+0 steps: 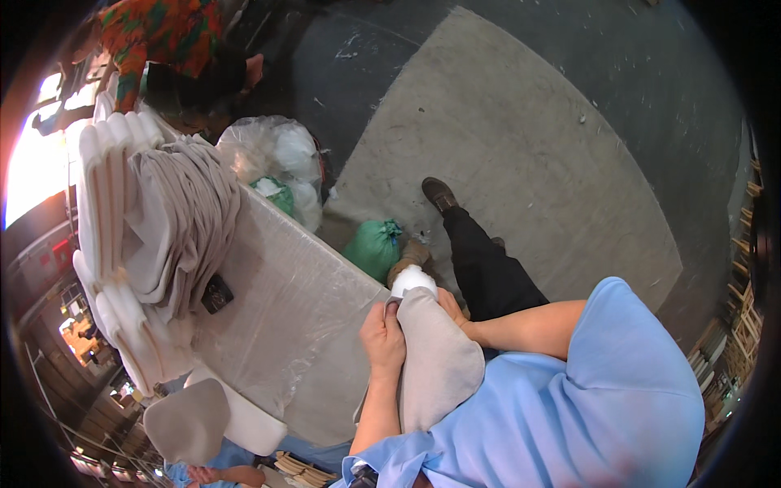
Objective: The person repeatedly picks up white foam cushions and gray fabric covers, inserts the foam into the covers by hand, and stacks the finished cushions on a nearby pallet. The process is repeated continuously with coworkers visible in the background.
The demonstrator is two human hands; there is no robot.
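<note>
In the head view, the left hand (383, 332) pinches the grey cover (439, 354) by its edge; the right hand (452, 309) touches the opposite side, its grip too hidden to tell. The cover's long axis runs from white padding (413, 280) toward the blue shirt (561, 415), beside the worktop (321, 382).

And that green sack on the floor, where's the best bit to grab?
I'd grab the green sack by its gathered neck, coming from above, on the side away from the table. The neck is bunched narrow and sits on that side, so it's probably easier to close around than the round, bulging body.
</note>
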